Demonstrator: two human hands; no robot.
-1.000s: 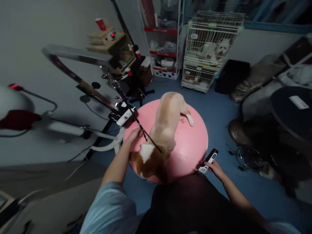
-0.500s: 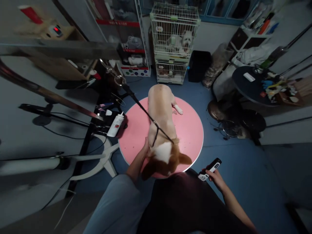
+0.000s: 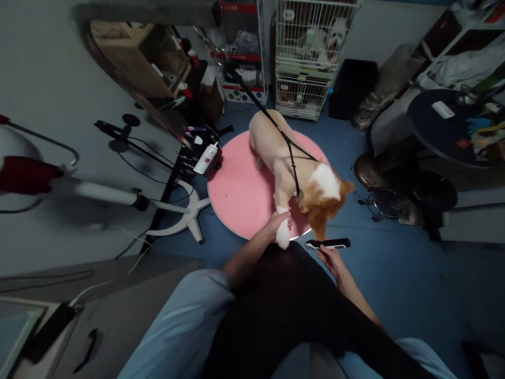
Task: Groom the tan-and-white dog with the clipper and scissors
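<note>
On a round pink tabletop (image 3: 240, 205), a dog (image 3: 276, 152), rear toward the far side, head toward the near right. Clipped close over back and flanks, smooth and pale cream; fluffier and reddish brown about the head and ears, with a broad white patch (image 3: 326, 181) at the back of the neck. Out over the near edge, a white front paw (image 3: 283, 238), with the grip of the left hand (image 3: 275, 224) closed around the leg just above. In the right hand (image 3: 332, 261), black-and-white clippers (image 3: 331, 243), pinched firmly, just beside the dangling ear; impossible to tell whether touching. About the neck, a black lead (image 3: 289, 141), forked into a loop and stretching up toward a metal arm (image 3: 158, 13) at the far left. Scattered on the pink surface, a few small dark specks. Off its left edge, a white bottle (image 3: 205, 159) among clutter, and nearer, a pale stand base (image 3: 191, 215). Below, a blue floor (image 3: 386, 279). Along the far side, red-edged shelves (image 3: 239, 8), then stacked wire cages (image 3: 303, 75), with a white dog (image 3: 336, 36) in the upper one, then a black bin (image 3: 352, 87). To the right, a dark round tabletop (image 3: 430, 123) with odds and ends. To the left, a grey wall (image 3: 43, 79).
</note>
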